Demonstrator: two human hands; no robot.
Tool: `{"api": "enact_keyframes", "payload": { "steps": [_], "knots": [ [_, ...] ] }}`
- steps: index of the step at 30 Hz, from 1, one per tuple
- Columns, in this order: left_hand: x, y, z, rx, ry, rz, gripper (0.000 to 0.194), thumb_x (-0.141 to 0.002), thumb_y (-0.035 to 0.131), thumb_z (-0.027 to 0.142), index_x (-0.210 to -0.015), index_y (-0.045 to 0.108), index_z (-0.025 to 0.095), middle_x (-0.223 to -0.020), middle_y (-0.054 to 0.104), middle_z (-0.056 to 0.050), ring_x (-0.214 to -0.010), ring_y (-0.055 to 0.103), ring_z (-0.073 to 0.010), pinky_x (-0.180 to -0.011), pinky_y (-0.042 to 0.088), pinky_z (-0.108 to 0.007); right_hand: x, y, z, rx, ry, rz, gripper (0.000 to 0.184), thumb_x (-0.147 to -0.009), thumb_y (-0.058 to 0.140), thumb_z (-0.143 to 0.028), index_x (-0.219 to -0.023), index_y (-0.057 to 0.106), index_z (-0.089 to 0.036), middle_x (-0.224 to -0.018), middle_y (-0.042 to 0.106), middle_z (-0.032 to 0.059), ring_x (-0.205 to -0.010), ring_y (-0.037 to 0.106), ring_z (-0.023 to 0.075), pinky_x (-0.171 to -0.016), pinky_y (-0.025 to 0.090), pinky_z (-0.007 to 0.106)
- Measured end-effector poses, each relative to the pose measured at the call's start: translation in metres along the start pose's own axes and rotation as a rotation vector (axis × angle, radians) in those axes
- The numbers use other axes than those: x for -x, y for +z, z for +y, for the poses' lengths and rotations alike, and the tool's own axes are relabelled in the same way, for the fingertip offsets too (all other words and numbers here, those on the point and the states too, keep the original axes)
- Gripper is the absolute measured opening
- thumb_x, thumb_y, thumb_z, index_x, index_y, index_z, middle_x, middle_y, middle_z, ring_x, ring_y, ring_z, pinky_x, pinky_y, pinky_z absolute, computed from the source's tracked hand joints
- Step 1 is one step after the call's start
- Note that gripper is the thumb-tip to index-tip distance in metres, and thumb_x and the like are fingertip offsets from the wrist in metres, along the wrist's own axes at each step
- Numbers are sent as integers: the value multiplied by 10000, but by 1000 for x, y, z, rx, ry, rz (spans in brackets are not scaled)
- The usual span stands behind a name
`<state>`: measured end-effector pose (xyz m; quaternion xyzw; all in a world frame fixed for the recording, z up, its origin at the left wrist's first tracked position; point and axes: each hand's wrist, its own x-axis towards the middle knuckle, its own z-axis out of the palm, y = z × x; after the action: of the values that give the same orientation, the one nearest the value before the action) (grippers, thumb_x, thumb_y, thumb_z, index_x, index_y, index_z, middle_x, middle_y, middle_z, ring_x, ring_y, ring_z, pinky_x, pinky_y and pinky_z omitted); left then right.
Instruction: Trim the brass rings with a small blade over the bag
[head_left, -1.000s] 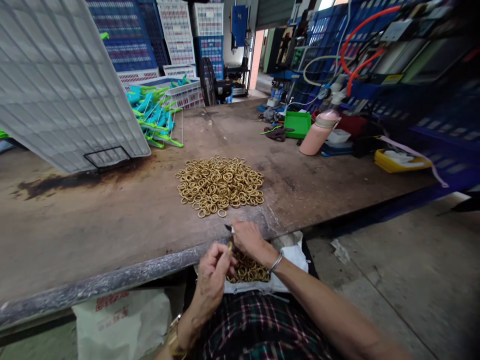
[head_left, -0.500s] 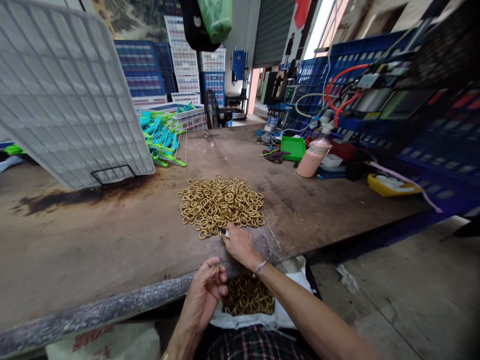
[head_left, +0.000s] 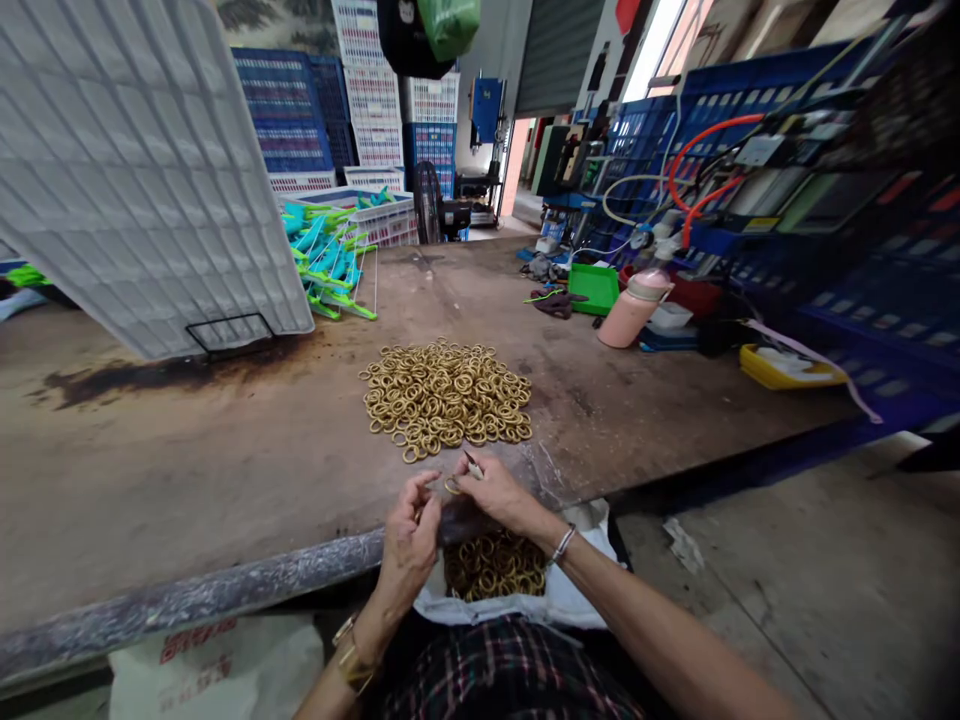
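Over the table's front edge, my right hand is closed, with a brass-coloured ring at its fingertips. A small dark-tipped tool, its kind unclear, sticks out of the same hand. Facing it on the left, my left hand has its thumb and forefinger apart near that ring; whether anything lies behind its curled fingers is hidden. A heap of similar rings lies on the tabletop just beyond both hands. Below them, more rings fill a white-lined container at my lap.
The brown table carries a leaning white plastic crate at left, with turquoise and green plastic pieces behind it. At right stand a pink bottle, a green tray and a yellow tray. A printed sack is below the edge.
My right hand has gone forward to the heap and come back with a ring at its fingertips. My left hand dropped away, then rose towards the right hand. The camera view tilted up.
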<state>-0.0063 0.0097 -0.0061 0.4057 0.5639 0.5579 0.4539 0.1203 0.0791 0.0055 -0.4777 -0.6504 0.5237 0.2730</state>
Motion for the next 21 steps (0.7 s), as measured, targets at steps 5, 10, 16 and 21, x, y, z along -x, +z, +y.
{"api": "enact_keyframes", "payload": {
  "steps": [5,10,16,21],
  "knots": [
    [-1,-3,7,-60,138,-113,183,-739,563,256,-870,662,174,-818,659,-38,-767,580,-163,-720,433,-255,10,3,-5,-275,199,-151,62,-688,454,-221,-740,451,-189,-523,449,-94,-344,264,32,-372,198,172],
    [2,-3,11,-2,36,-70,121,-733,590,261,-695,657,168,-562,568,10,-562,496,-121,-565,382,-204,12,6,-8,-154,104,-115,182,-781,413,-320,-682,465,-176,-528,449,-71,-397,325,48,-407,257,176],
    [2,0,7,71,-85,-54,177,-726,605,334,-703,612,159,-524,494,40,-447,378,-72,-433,289,-176,13,8,-12,49,-81,-44,190,-766,466,-297,-633,478,-163,-559,443,-51,-561,394,79,-526,320,181],
    [4,0,6,270,-305,-192,286,-750,557,444,-698,521,165,-522,438,65,-354,253,-25,-344,175,-159,13,8,-9,31,-63,-78,198,-793,432,-288,-642,471,-165,-553,455,-53,-539,386,77,-519,315,180]
  ]
}}
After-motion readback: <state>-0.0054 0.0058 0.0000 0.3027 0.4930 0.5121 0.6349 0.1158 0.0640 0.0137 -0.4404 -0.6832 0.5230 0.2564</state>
